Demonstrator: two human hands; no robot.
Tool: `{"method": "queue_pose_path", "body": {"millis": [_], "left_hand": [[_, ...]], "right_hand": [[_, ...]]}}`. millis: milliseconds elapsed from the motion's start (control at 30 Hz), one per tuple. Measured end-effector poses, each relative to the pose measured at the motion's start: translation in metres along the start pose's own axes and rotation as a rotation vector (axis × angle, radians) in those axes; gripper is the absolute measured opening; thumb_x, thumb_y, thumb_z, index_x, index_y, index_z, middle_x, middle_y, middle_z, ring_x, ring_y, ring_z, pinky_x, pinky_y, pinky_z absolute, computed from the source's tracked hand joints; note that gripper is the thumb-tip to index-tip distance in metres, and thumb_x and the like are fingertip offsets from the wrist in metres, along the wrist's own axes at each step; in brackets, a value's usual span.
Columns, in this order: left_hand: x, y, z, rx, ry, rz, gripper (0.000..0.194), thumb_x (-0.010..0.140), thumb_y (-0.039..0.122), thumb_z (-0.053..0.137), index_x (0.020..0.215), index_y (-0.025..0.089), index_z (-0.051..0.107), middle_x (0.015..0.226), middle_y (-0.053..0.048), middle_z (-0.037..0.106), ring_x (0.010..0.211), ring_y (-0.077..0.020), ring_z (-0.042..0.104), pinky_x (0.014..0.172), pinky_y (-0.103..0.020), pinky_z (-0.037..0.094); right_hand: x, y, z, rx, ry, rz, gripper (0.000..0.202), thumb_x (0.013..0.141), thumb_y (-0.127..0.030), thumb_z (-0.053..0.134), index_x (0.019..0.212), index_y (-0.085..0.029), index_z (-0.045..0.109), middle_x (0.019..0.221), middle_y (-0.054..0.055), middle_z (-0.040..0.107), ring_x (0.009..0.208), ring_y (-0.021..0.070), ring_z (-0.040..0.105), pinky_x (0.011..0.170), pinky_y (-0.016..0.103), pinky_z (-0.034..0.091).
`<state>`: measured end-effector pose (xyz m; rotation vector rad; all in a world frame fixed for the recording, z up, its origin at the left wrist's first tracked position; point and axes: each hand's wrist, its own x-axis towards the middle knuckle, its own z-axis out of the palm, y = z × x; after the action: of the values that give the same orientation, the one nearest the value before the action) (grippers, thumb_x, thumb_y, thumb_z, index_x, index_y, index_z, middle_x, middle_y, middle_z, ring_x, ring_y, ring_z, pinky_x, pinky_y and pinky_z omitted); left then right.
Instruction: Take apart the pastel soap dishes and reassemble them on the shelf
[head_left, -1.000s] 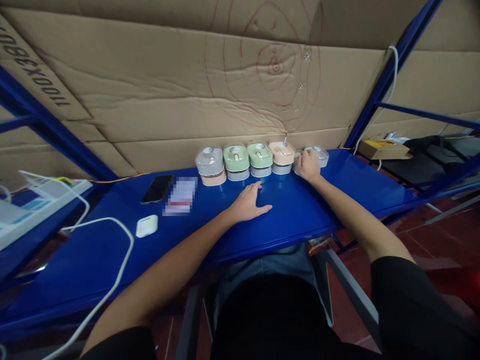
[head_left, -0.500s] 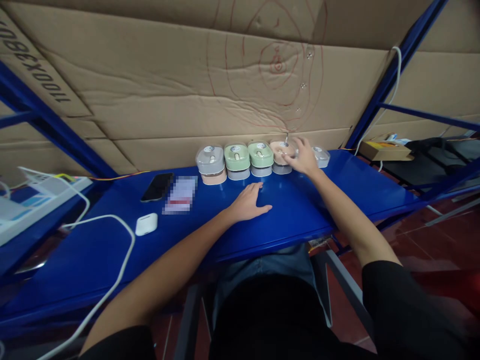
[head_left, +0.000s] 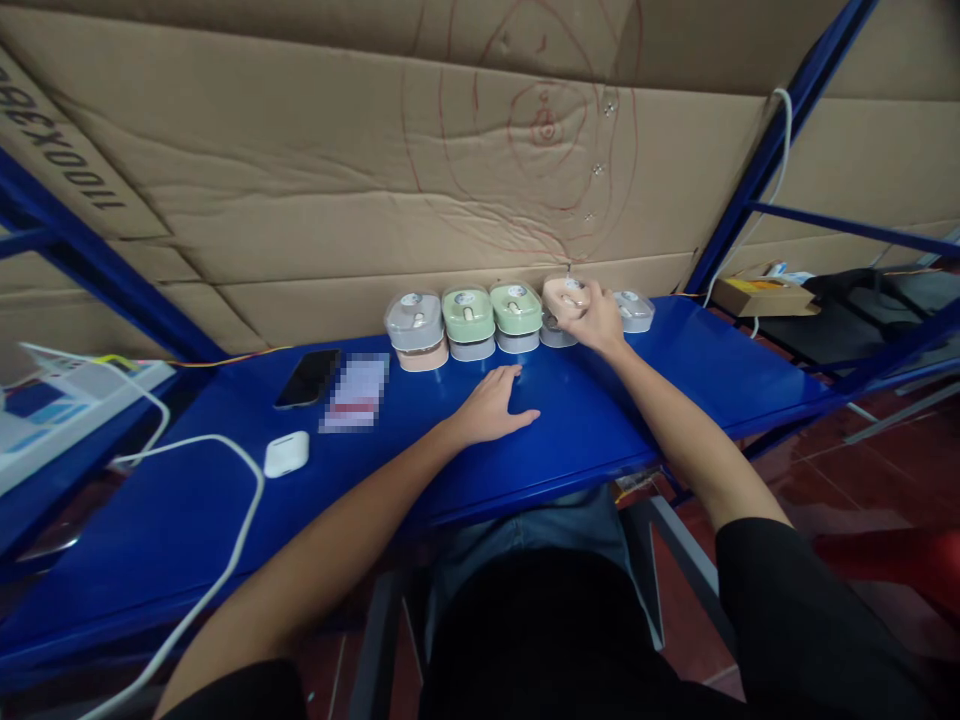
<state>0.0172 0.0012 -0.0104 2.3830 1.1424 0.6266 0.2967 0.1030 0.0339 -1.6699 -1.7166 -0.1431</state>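
Observation:
Along the back of the blue table stands a row of small plastic boxes with clear lids, mostly stacked in twos. My right hand (head_left: 598, 318) is closed around the peach box (head_left: 564, 297), its thumb at the front and its fingers on the right side. Under that box sits a grey box (head_left: 556, 335), partly covered by the hand. Left of it are two green boxes (head_left: 516, 308) on grey ones, then a grey box (head_left: 415, 322) on a peach one. A lone grey box (head_left: 636, 312) stands to the right. My left hand (head_left: 491, 405) lies open on the table, holding nothing.
A black phone (head_left: 309, 378), a phone with a blurred screen (head_left: 355, 392) and a white earbud case (head_left: 286, 454) lie at the left. A white cable (head_left: 247, 520) loops there. Behind the boxes rises a cardboard wall (head_left: 300, 230); blue frame posts (head_left: 742, 220) flank the table (head_left: 585, 420).
My right hand's fingers have closed in on the peach box, which sits slightly higher and further right against its neighbours. The view has shifted a little. My left hand stays in place.

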Motion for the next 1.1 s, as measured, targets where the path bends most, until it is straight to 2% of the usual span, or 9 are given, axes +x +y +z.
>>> {"method": "queue_pose_path", "body": {"millis": [133, 233, 367, 433, 500, 633, 767, 967, 1100], "left_hand": [[-0.001, -0.001, 0.0, -0.047, 0.019, -0.007, 0.091, 0.09, 0.06, 0.079, 0.164, 0.016, 0.047, 0.164, -0.026, 0.058, 0.158, -0.0443, 0.053, 0.133, -0.063, 0.041], [0.001, -0.002, 0.0, -0.16, 0.115, -0.035, 0.097, 0.089, 0.063, 0.08, 0.167, 0.018, 0.043, 0.163, -0.025, 0.059, 0.155, -0.0429, 0.057, 0.13, -0.063, 0.045], [0.006, -0.006, -0.006, -0.422, 0.314, -0.007, 0.086, 0.099, 0.069, 0.065, 0.164, 0.018, 0.042, 0.16, -0.024, 0.063, 0.151, -0.0385, 0.062, 0.13, -0.059, 0.047], [0.009, -0.01, -0.011, -0.516, 0.395, -0.007, 0.074, 0.105, 0.069, 0.055, 0.16, 0.021, 0.046, 0.161, -0.021, 0.062, 0.153, -0.0366, 0.06, 0.131, -0.056, 0.047], [0.01, -0.015, -0.016, -0.52, 0.444, -0.047, 0.072, 0.102, 0.07, 0.061, 0.156, 0.023, 0.051, 0.162, -0.018, 0.062, 0.155, -0.0375, 0.059, 0.13, -0.056, 0.047], [0.009, -0.019, -0.019, -0.498, 0.358, -0.125, 0.088, 0.083, 0.067, 0.086, 0.151, 0.02, 0.056, 0.149, -0.017, 0.071, 0.14, -0.0395, 0.068, 0.123, -0.056, 0.053], [0.007, -0.014, -0.011, -0.428, 0.299, -0.098, 0.097, 0.073, 0.062, 0.096, 0.153, 0.021, 0.057, 0.149, -0.016, 0.071, 0.138, -0.0399, 0.069, 0.121, -0.057, 0.054], [0.003, -0.008, -0.007, -0.342, 0.19, -0.055, 0.108, 0.067, 0.057, 0.103, 0.157, 0.024, 0.054, 0.154, -0.018, 0.069, 0.143, -0.0438, 0.066, 0.122, -0.062, 0.053], [0.0, -0.005, -0.01, -0.244, 0.143, -0.048, 0.119, 0.065, 0.054, 0.104, 0.165, 0.021, 0.048, 0.166, -0.021, 0.06, 0.154, -0.0469, 0.057, 0.127, -0.065, 0.048]], "right_hand": [[0.003, 0.011, -0.018, 0.123, 0.061, -0.006, 0.087, 0.083, -0.052, 0.074, 0.16, -0.017, 0.052, 0.147, 0.023, 0.07, 0.134, 0.0448, 0.066, 0.111, 0.06, 0.057], [-0.002, 0.011, -0.041, 0.287, -0.02, -0.089, 0.089, 0.088, -0.053, 0.068, 0.168, -0.021, 0.044, 0.158, 0.018, 0.066, 0.139, 0.0441, 0.065, 0.112, 0.061, 0.058], [-0.025, -0.007, -0.062, 0.615, -0.362, -0.255, 0.094, 0.083, -0.052, 0.074, 0.169, -0.028, 0.044, 0.161, 0.012, 0.065, 0.143, 0.0445, 0.065, 0.115, 0.058, 0.058], [-0.038, -0.019, -0.06, 0.723, -0.562, -0.353, 0.094, 0.078, -0.051, 0.079, 0.165, -0.029, 0.05, 0.16, 0.012, 0.066, 0.146, 0.0439, 0.063, 0.119, 0.058, 0.056], [-0.047, -0.029, -0.052, 0.762, -0.715, -0.411, 0.095, 0.075, -0.05, 0.085, 0.162, -0.028, 0.053, 0.161, 0.012, 0.065, 0.15, 0.0425, 0.061, 0.124, 0.058, 0.053], [-0.055, -0.032, -0.032, 0.736, -0.843, -0.452, 0.103, 0.073, -0.051, 0.093, 0.164, -0.025, 0.053, 0.164, 0.014, 0.062, 0.152, 0.039, 0.059, 0.129, 0.058, 0.048], [-0.058, -0.03, -0.023, 0.647, -0.826, -0.459, 0.109, 0.069, -0.057, 0.098, 0.164, -0.026, 0.054, 0.162, 0.014, 0.065, 0.149, 0.0389, 0.063, 0.129, 0.06, 0.048], [-0.059, -0.035, -0.031, 0.561, -0.766, -0.507, 0.096, 0.071, -0.061, 0.097, 0.156, -0.027, 0.066, 0.155, 0.011, 0.071, 0.145, 0.0383, 0.066, 0.128, 0.056, 0.05], [-0.049, -0.017, -0.04, 0.549, -0.8, -0.456, 0.09, 0.074, -0.061, 0.095, 0.154, -0.028, 0.069, 0.151, 0.009, 0.074, 0.138, 0.0371, 0.07, 0.123, 0.057, 0.056]]}}
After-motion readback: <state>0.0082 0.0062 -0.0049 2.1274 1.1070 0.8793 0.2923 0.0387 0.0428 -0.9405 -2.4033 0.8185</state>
